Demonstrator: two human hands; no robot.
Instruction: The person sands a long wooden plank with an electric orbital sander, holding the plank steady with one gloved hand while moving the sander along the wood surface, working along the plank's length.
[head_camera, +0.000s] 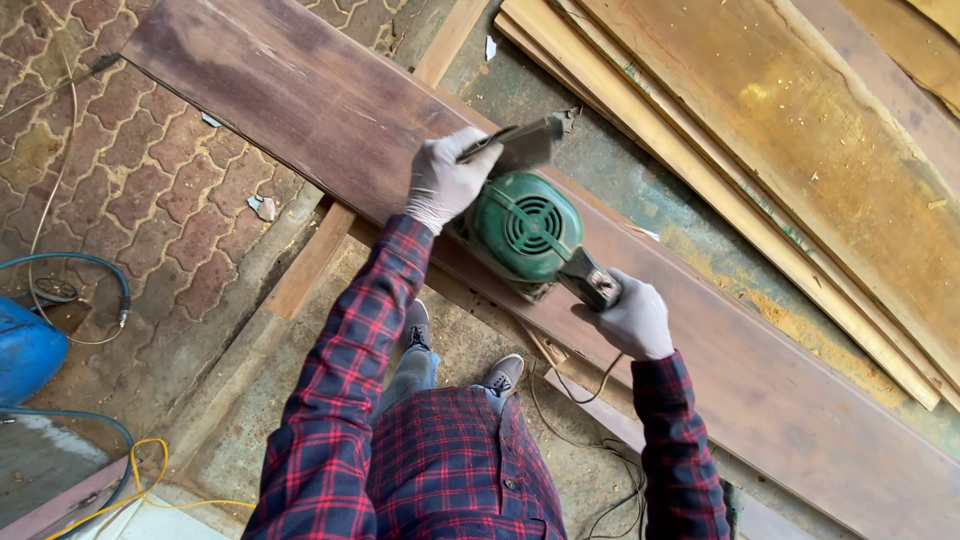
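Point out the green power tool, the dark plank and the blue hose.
green power tool (522, 228), head view, on its vented round housing.
dark plank (300, 95), head view, on its bare top face.
blue hose (90, 262), head view, on its curved stretch.

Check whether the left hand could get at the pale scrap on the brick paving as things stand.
Probably not: the left hand grips the sander front handle on the board, while the scrap lies on the paving below.

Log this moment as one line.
left hand: gripping front handle | right hand: gripping rear handle | green power sander: on dark plank
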